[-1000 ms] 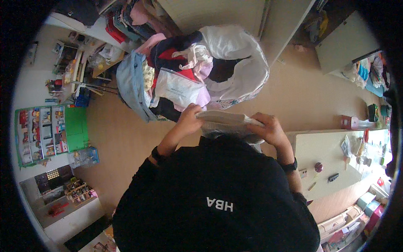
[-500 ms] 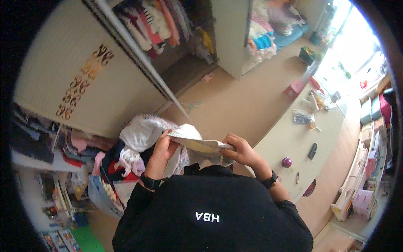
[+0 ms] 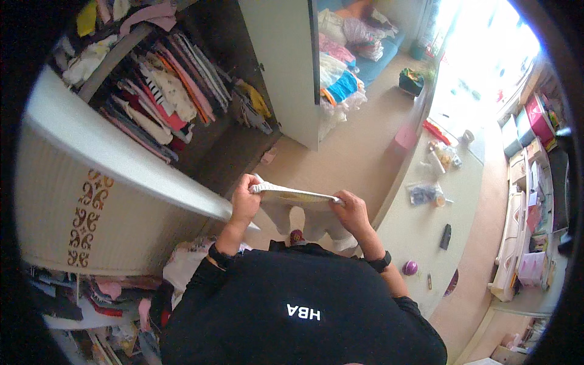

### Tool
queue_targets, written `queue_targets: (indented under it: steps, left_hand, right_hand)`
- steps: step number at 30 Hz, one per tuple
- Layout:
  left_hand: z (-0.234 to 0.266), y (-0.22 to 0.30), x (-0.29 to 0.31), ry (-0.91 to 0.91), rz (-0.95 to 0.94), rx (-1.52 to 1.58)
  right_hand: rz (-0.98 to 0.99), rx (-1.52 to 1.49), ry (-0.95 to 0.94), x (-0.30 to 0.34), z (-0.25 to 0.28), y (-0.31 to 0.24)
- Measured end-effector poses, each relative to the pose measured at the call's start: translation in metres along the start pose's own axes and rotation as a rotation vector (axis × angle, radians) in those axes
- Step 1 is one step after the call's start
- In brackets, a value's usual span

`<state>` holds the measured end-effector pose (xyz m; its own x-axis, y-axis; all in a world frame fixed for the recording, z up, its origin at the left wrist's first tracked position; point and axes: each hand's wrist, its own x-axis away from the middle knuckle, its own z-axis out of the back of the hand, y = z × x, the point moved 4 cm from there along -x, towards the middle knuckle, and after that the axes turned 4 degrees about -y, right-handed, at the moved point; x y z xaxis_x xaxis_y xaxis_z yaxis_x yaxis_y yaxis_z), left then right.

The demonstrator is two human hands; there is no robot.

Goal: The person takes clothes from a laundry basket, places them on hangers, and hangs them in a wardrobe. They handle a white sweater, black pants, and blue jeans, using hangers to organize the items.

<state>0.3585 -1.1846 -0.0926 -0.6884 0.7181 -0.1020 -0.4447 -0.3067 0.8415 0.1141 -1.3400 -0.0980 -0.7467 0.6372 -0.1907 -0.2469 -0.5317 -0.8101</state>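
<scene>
A white, light-coloured garment (image 3: 277, 213) hangs stretched between my two hands, in front of my chest. Its ribbed upper edge is pulled nearly straight, and the inside of the opening looks yellowish. My left hand (image 3: 244, 202) is closed round one end of that edge, with a dark band on the wrist. At the other end, my right hand (image 3: 351, 211) pinches the corner; a dark watch-like band is on that wrist too. The lower part of the garment falls toward the floor, and its exact kind cannot be made out. A foot (image 3: 296, 236) shows below the cloth.
An open wardrobe with hanging clothes (image 3: 164, 91) stands at the far left, beside its patterned sliding door (image 3: 140, 204). Heaped clothes (image 3: 179, 261) lie at my left. To the right runs a long pale table (image 3: 392, 243) bearing a purple ball (image 3: 410, 267) and a dark object (image 3: 446, 237).
The view has turned, bringing more of the wardrobe in. My hands have drawn the garment away from the clothes heap, and its edge is now spread wider.
</scene>
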Motion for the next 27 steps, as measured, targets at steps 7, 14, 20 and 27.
queue_targets:
  steps: [7, 14, 20, 27]
  left_hand:
    - [-0.006, -0.032, -0.128, -0.041, 0.316, 0.821]
    - [-0.025, -0.050, -0.226, -0.035, 0.477, 1.047]
    - [-0.048, -0.059, -0.302, -0.056, 0.312, 0.293]
    - [-0.105, -0.013, -0.376, 0.008, 0.291, -0.098]
  right_hand:
    - [0.191, 0.052, -0.267, -0.103, -0.031, -0.008]
    - [0.225, -0.048, -0.393, -0.211, -0.036, 0.033]
    - [0.178, -0.014, -0.700, -0.324, -0.049, 0.120]
    - [0.334, 0.064, -0.990, -0.476, -0.023, 0.207]
